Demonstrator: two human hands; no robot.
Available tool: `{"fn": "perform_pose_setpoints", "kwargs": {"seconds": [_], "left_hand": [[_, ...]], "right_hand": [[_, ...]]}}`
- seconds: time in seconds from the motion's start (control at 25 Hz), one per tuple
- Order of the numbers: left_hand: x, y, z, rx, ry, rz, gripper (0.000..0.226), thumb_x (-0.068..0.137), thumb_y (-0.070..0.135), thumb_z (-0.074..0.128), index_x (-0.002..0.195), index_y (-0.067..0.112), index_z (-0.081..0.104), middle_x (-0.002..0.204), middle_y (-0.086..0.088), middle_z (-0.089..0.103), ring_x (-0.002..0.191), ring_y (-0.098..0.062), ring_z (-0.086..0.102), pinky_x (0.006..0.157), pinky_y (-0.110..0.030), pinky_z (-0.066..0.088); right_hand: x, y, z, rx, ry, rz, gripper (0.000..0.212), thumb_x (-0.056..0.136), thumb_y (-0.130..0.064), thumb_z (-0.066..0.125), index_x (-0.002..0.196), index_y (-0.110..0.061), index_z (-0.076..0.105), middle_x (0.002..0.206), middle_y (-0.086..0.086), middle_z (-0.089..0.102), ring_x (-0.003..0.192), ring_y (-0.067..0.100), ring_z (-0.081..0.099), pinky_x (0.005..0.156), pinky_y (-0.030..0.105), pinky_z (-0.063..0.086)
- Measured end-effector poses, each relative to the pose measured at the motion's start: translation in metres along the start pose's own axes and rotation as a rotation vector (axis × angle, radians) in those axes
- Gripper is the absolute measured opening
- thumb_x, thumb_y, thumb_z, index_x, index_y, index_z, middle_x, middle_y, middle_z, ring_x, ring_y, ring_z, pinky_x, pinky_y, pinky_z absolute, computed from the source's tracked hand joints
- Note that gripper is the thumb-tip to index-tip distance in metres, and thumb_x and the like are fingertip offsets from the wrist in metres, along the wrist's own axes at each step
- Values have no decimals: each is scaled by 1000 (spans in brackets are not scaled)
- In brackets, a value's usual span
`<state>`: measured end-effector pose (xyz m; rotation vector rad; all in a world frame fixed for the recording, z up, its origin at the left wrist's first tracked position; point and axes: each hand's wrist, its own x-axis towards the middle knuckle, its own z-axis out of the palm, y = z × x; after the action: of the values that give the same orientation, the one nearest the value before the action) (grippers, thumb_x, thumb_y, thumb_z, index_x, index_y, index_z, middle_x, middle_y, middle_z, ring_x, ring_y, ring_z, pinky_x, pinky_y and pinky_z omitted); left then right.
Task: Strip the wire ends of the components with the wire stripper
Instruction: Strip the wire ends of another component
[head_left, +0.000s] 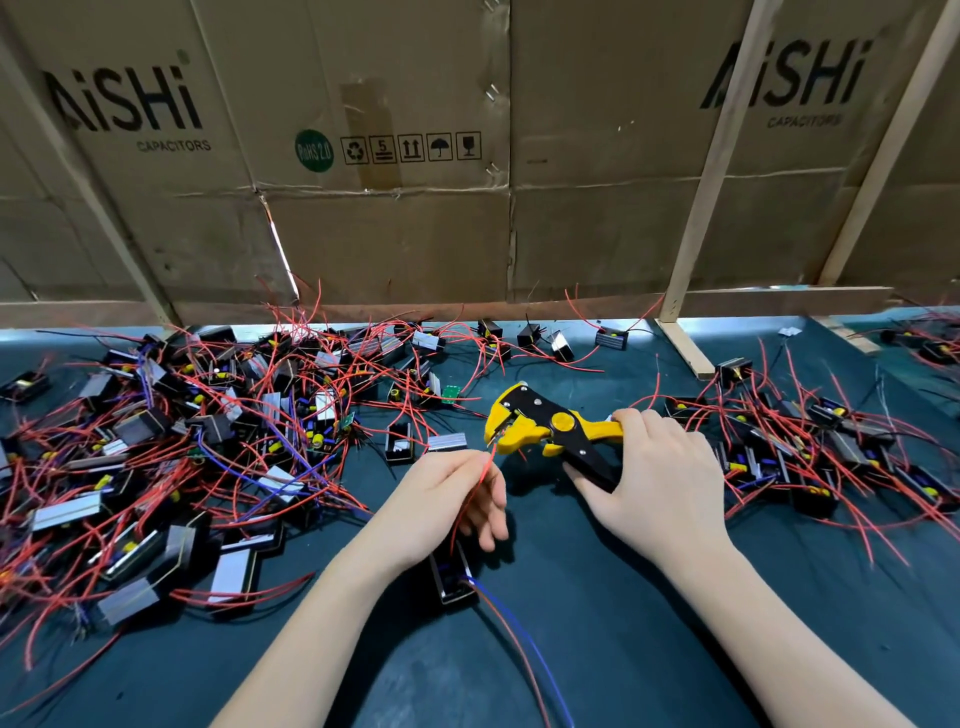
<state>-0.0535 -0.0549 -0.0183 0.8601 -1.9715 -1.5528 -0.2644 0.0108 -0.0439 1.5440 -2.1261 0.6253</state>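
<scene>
Item: wire stripper, yellow and black, no brand legible. It is gripped by its handles in the right hand, fingers wrapped round both handles, with the head pointing left just above the dark green table mat.

Item: red wire, pinched between thumb and fingers of the left hand. Its upper tip sits at the stripper's jaws; whether it is actually seated in them cannot be told. The wire runs down under the palm to a black boxed component lying on the mat below the left hand. A blue wire and a second red lead trail from that component toward the near edge.

Item: left heap of components, black housings with silver-grey faces, tangled red and some blue leads, small green boards among them.

Item: right heap of components, the same type, beside the right hand.

Item: cardboard backdrop of flattened cartons, printed "AiSHi CAPACITORS" at left and again at right, with a green "RoHS 2.0" roundel and a row of handling pictograms, one marked "5".

Item: pale wooden battens leaning across the cardboard.
</scene>
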Motion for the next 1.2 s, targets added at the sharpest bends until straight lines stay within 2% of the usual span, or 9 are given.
{"fn": "perform_pose_setpoints", "kwargs": {"seconds": [0.52,0.72,0.84,0.92,1.08,1.2], "left_hand": [[5,-8,4,-36,64,-31,45,104,12,28,65,8,51,52,-12,60,39,-19,49,47,-27,35],[4,-8,2,-66,46,-74,49,106,19,32,62,8,52,48,-12,58,37,-19,48,42,-21,39],[4,-9,1,-56,31,-68,50,106,21,33,62,9,53,49,-12,58,38,-19,48,43,-21,40],[3,-9,2,-50,17,-54,49,106,21,32,64,8,53,50,-11,59,39,-19,49,43,-20,39],[3,-9,1,-36,15,-58,47,106,21,32,66,8,53,50,-9,58,39,-17,48,44,-19,39],[2,-8,1,-12,34,-79,46,106,23,33,66,11,52,45,-2,50,37,-13,40,39,-18,34]], "right_hand": [[0,-1,-3,-2,103,-86,52,61,-53,81,81,-10,59,70,2,58,67,30,60,63,37,40],[0,0,-6,-13,79,-69,51,57,-52,85,76,-11,63,62,1,60,59,29,62,56,33,42],[1,-1,-8,-7,46,-15,46,56,-51,86,68,-13,64,54,1,60,49,31,61,48,27,36],[0,0,-8,-11,30,3,43,55,-50,87,65,-14,65,50,2,59,46,32,59,48,25,31],[0,1,-5,-33,60,-1,46,57,-54,85,73,-14,69,56,4,62,52,32,61,52,27,30],[0,2,1,-78,123,20,62,67,-63,74,93,-8,64,80,7,62,75,33,60,67,38,37]]}}
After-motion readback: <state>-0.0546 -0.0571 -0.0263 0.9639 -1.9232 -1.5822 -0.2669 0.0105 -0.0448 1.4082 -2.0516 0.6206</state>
